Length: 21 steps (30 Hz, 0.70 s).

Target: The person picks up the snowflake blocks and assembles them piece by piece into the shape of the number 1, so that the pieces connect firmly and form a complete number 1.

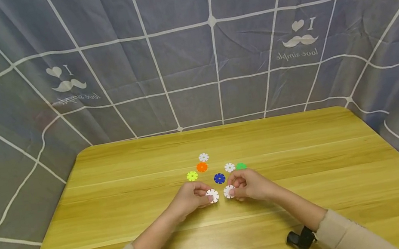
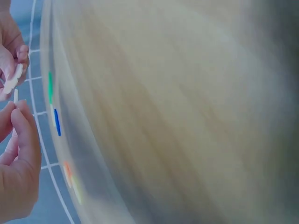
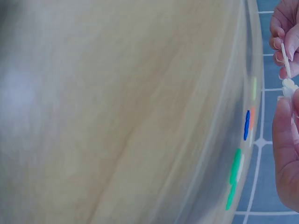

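Observation:
My left hand point(image 1: 190, 197) pinches a white notched disc point(image 1: 214, 195) between thumb and fingers. Opposite it, my right hand point(image 1: 252, 183) pinches a second white notched disc point(image 1: 227, 191). A small gap separates the two discs in the head view, and both are held up off the table. In the left wrist view the left hand's disc point(image 2: 16, 95) appears edge-on, close to the other disc point(image 2: 14, 79). Just beyond the hands lies a blue notched disc point(image 1: 219, 178). A green disc point(image 1: 241, 165) is partly hidden behind my right hand.
More notched discs lie flat on the wooden table point(image 1: 116, 190): yellow point(image 1: 192, 176), orange point(image 1: 202, 167), a white disc at the back point(image 1: 203, 157) and another white disc point(image 1: 230, 167) beside the green one. Two green pieces point(image 3: 235, 168) show in the right wrist view. A grey curtain point(image 1: 185, 57) surrounds the table.

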{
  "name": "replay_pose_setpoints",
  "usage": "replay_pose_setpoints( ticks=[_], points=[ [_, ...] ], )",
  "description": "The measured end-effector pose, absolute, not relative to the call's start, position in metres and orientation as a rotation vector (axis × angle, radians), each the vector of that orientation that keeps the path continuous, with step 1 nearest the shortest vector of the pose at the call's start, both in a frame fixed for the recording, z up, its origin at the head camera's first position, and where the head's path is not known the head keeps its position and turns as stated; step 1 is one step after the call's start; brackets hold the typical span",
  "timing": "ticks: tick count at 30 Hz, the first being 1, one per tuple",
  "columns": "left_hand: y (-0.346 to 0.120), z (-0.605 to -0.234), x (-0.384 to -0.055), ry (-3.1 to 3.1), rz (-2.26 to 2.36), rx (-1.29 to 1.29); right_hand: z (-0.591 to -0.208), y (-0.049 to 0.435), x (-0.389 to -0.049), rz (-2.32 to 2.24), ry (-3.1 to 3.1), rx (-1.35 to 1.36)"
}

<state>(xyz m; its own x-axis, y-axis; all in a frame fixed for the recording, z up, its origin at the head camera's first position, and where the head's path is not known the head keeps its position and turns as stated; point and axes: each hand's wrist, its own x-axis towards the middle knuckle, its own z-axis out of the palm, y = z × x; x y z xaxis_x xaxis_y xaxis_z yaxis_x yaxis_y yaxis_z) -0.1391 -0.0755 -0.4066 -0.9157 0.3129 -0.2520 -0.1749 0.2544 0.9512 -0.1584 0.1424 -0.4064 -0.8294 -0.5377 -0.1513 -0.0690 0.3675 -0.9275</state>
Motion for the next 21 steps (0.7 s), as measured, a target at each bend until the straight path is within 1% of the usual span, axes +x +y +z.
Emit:
replay_pose_setpoints(
  ticks=[7,21],
  points=[
    [-0.073,-0.403,-0.134,1.937,1.845,0.069,-0.402,0.141,-0.153,-1.499,2.233,-0.572],
    [-0.072,-0.402,-0.127,1.852,1.937,0.016,-0.397,0.138,-0.144,-1.437,2.443,-0.742]
  ],
)
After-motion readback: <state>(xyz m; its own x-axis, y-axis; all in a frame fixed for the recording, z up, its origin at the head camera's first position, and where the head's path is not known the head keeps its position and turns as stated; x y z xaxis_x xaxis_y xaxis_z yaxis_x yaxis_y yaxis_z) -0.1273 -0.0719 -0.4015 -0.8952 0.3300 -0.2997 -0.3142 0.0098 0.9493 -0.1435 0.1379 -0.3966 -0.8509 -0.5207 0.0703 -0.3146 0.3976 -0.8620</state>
